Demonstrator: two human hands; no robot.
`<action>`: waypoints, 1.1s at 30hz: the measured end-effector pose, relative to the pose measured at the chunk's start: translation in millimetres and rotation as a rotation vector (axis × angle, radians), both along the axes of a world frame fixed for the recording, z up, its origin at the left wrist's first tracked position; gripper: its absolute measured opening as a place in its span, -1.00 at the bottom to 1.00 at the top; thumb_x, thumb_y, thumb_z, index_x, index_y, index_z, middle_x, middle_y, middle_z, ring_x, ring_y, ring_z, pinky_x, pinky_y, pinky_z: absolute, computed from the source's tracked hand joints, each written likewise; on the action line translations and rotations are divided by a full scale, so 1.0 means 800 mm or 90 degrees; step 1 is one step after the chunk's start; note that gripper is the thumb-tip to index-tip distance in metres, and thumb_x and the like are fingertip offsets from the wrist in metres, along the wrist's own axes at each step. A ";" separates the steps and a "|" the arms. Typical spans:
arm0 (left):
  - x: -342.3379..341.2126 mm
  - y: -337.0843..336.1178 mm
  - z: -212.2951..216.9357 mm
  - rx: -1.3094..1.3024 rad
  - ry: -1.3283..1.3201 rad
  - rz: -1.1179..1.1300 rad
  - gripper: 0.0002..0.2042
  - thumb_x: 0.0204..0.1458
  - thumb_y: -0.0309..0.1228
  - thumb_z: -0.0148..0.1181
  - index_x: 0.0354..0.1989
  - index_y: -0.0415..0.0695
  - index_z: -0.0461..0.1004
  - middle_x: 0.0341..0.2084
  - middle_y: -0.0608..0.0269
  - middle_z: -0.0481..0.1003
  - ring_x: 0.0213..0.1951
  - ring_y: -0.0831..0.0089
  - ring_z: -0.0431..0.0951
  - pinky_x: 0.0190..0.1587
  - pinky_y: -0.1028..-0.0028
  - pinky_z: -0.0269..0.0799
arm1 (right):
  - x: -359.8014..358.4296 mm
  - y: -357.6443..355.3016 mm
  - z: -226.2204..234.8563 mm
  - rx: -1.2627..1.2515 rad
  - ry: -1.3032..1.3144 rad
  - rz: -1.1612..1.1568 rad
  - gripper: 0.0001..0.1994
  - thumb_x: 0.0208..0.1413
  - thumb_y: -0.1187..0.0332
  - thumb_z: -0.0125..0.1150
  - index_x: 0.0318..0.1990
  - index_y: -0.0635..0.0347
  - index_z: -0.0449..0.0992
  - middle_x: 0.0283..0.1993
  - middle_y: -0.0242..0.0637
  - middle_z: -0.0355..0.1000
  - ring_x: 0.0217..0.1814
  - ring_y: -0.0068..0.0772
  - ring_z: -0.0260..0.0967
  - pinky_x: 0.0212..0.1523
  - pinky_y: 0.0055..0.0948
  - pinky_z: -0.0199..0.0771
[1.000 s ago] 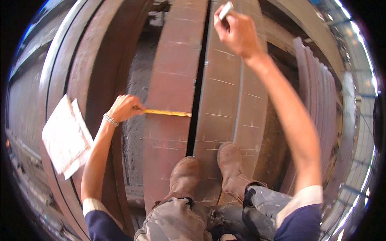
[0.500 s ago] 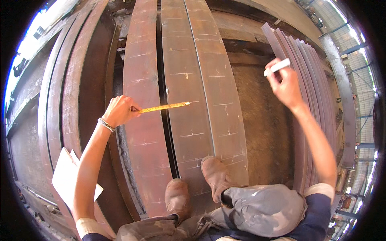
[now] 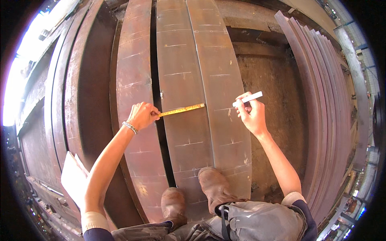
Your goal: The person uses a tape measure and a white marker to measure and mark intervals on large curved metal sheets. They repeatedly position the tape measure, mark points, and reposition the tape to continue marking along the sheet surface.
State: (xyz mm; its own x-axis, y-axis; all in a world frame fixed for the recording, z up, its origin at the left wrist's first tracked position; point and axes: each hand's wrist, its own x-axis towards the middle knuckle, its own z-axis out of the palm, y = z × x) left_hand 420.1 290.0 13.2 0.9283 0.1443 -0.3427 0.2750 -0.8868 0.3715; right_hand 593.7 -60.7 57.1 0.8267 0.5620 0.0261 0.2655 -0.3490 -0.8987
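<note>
Left hand: closed (image 3: pixel 143 115), thumb and fingers pinching one end of the yellow measuring strip; it hung over the right edge of the reddish beam (image 3: pixel 138 82), beside the dark gap.
Right hand: half curled (image 3: pixel 252 114), fingertips gripping a white marking stick (image 3: pixel 248 99); it was above the right edge of the right-hand beam (image 3: pixel 227 126). Whether the stick's tip touched steel, I could not tell.
Measuring strip: yellow (image 3: pixel 181 109), lying across the middle beam (image 3: pixel 185 126) from its left edge, the free end just beside its right edge.
Chalk marks: short pale strokes crossing all three beams.
Boots: brown (image 3: pixel 215 186), toes pointing up the beams.
Papers: white (image 3: pixel 73 176), partly hidden behind the left forearm.
Far right: long steel plates (image 3: pixel 321 100), stacked side by side.
</note>
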 end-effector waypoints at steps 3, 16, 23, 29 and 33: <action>0.004 -0.003 -0.012 0.004 -0.042 -0.041 -0.83 -0.08 -0.28 0.40 -0.30 0.01 0.72 -0.46 0.20 0.61 -0.44 0.21 0.60 -0.34 0.26 0.50 | -0.001 0.004 -0.005 0.009 0.043 -0.020 -0.91 0.30 0.43 0.12 -0.25 0.24 0.47 -0.45 -0.38 0.50 -0.51 -0.74 0.40 -0.52 -0.65 0.42; -0.001 0.006 -0.016 0.022 -0.082 -0.101 -0.84 -0.03 -0.32 0.38 -0.28 -0.03 0.72 -0.46 0.24 0.56 -0.43 0.22 0.58 -0.35 0.27 0.49 | -0.015 0.049 -0.025 -0.015 0.115 0.023 -0.88 0.32 0.40 0.10 -0.22 0.26 0.47 -0.39 -0.33 0.52 -0.40 -0.67 0.47 -0.44 -0.63 0.53; 0.003 0.002 -0.015 0.023 -0.082 -0.095 -0.88 -0.06 -0.34 0.38 -0.32 0.01 0.71 -0.47 0.24 0.55 -0.39 0.18 0.59 -0.31 0.22 0.49 | -0.016 0.101 -0.061 0.045 0.283 0.112 -0.87 0.31 0.37 0.11 -0.21 0.25 0.47 -0.38 -0.34 0.50 -0.41 -0.65 0.44 -0.44 -0.60 0.52; 0.008 0.004 -0.014 0.011 -0.072 -0.108 -0.85 -0.03 -0.33 0.38 -0.28 -0.04 0.72 -0.47 0.23 0.56 -0.41 0.20 0.58 -0.32 0.23 0.48 | -0.012 0.151 -0.105 -0.004 0.324 0.141 -0.86 0.27 0.37 0.11 -0.26 0.27 0.48 -0.44 -0.32 0.52 -0.47 -0.60 0.48 -0.49 -0.54 0.55; 0.007 0.003 -0.009 -0.020 -0.058 -0.081 -0.89 -0.06 -0.36 0.37 -0.34 -0.02 0.71 -0.44 0.22 0.58 -0.37 0.14 0.59 -0.28 0.20 0.49 | -0.015 0.167 -0.122 -0.062 0.304 0.174 -0.83 0.24 0.34 0.11 -0.30 0.26 0.47 -0.48 -0.33 0.51 -0.55 -0.59 0.44 -0.52 -0.51 0.47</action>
State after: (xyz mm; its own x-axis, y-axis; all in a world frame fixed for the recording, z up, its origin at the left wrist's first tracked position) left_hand 426.0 292.1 5.9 0.9660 0.0150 -0.2580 0.1254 -0.9001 0.4173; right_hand 581.7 72.6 -40.8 0.5572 0.7390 -0.3787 -0.0713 -0.4118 -0.9085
